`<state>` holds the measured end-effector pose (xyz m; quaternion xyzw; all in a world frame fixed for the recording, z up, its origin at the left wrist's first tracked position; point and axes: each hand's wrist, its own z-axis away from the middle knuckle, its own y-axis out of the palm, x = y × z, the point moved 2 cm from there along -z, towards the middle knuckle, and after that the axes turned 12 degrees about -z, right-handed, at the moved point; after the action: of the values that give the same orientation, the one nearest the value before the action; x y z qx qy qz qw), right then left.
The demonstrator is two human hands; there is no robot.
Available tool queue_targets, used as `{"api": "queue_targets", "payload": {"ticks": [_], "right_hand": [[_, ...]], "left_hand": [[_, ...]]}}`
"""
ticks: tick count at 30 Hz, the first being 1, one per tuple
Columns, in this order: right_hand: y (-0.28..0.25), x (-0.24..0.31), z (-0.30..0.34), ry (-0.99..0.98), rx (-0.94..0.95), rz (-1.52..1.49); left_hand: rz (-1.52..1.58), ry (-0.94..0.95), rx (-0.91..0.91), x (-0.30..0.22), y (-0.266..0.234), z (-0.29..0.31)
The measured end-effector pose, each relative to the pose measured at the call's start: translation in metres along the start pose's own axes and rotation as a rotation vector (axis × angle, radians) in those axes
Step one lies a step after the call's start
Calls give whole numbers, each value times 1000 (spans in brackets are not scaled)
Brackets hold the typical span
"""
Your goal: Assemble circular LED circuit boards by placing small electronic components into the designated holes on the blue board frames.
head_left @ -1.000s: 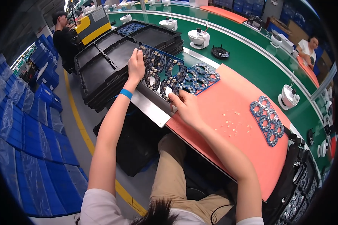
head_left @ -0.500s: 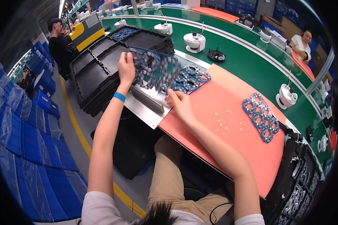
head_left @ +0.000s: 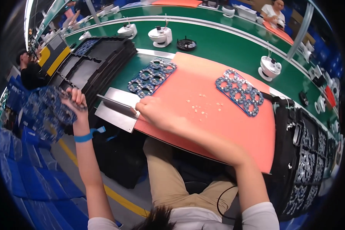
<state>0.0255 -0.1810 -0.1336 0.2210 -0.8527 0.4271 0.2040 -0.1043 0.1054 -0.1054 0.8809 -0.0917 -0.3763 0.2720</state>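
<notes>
We're gripping a blue, ring-holed circuit panel (head_left: 51,102), motion-blurred, in our left hand (head_left: 78,102) alone, now carrying it left of the smooth metal plate (head_left: 115,118) instead of over it, our right hand (head_left: 151,110) curling by the flat fin (head_left: 117,104), grip unclear

The held circuit board (head_left: 54,108) is blue, the mat (head_left: 191,86) coral pink.

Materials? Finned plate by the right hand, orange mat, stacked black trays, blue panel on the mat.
Finned plate: bare metal, steel or aluminium unclear; silvery sheen.
Orange mat: perhaps rubber or foam sheet; matte, even colour.
Stacked black trays: likely moulded plastic; formed compartments, slight sheen.
Blue circuit-board panel: probably coated fibreglass laminate; flat, ring cutouts, small mounted parts.
</notes>
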Motion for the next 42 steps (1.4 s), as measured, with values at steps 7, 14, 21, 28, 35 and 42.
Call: {"api": "queue_targets", "payload": {"ticks": [7, 14, 21, 28, 35, 42], "right_hand": [[-127, -17, 112, 342, -381, 202], [-149, -35, 175, 468, -418, 435], [-145, -34, 187, 583, -428, 215], [-138, -23, 189, 638, -445, 183], [-128, -6, 193, 576, -409, 44], [-127, -6, 184, 634, -408, 69]], "left_hand": [[215, -261, -171, 62, 119, 59], [540, -530, -189, 191, 168, 77], [581, -423, -169, 213, 167, 91], [576, -451, -240, 203, 175, 90], [520, -432, -235, 201, 178, 90], [540, -441, -291, 203, 173, 90]]}}
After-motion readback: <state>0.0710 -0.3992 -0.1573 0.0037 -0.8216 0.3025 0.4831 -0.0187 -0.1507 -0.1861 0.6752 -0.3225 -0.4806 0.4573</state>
